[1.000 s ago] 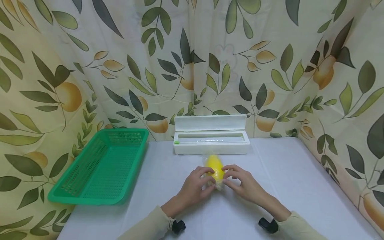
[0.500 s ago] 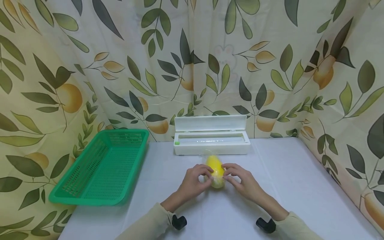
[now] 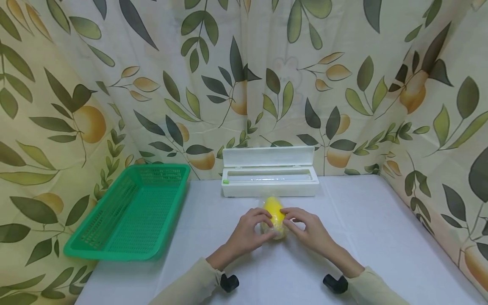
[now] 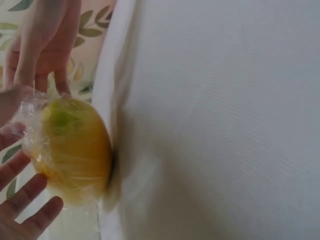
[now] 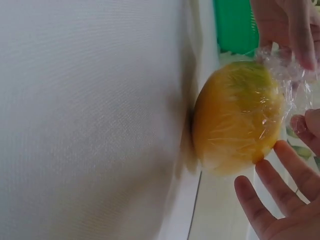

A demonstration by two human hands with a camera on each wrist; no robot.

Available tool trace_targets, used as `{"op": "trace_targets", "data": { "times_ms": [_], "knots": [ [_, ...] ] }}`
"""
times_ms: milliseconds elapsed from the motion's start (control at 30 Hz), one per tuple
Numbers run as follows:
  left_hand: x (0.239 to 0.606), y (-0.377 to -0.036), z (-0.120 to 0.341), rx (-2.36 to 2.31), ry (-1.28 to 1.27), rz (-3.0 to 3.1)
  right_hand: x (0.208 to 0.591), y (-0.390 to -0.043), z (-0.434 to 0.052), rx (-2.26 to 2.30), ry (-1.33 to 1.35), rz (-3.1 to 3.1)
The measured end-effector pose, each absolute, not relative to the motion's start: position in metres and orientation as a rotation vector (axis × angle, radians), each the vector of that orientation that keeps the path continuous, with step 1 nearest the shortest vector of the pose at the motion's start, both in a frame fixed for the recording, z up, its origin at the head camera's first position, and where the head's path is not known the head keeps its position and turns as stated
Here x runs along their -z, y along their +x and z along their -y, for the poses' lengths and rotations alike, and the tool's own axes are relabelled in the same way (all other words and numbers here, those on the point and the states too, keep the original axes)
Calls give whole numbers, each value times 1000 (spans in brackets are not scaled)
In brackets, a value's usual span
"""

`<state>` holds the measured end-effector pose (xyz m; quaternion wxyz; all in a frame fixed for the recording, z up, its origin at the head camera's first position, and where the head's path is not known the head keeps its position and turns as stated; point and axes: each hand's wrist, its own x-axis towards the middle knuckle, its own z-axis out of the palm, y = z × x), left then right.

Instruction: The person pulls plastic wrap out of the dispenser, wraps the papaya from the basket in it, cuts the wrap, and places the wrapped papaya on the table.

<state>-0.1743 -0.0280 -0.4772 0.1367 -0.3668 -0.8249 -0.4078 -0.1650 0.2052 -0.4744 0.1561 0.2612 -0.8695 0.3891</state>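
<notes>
A yellow mango with a greenish end lies on the white-covered table, wrapped in clear cling film. The film is bunched and creased on the mango's upper side. In the head view my left hand is on its left, pinching the film between thumb and fingers. My right hand is on the opposite side, also pinching film. The wrist views show the other fingers of the left hand spread beside the mango, and the right hand's fingers likewise, with some fingertips touching it.
Behind the mango stands a white cling film dispenser box with its lid raised and a film roll inside. A green plastic basket is at the left. A leaf-patterned curtain borders the table.
The film at the mango's near end, bunched a second ago, lies flatter over it. My left thumb has moved inward onto the film, and my right fingers have shifted slightly. The mango stays in place.
</notes>
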Motion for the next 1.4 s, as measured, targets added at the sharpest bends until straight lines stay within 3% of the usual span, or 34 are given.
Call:
{"op": "trace_targets", "data": {
  "times_ms": [1033,1400],
  "knots": [
    [487,-208,25,1838,-722,2485,477,-181,-198,-1162,683,2521],
    [486,-209,23,1802,-784,2479,476,-184,-203,-1158,645,2554]
  ]
}}
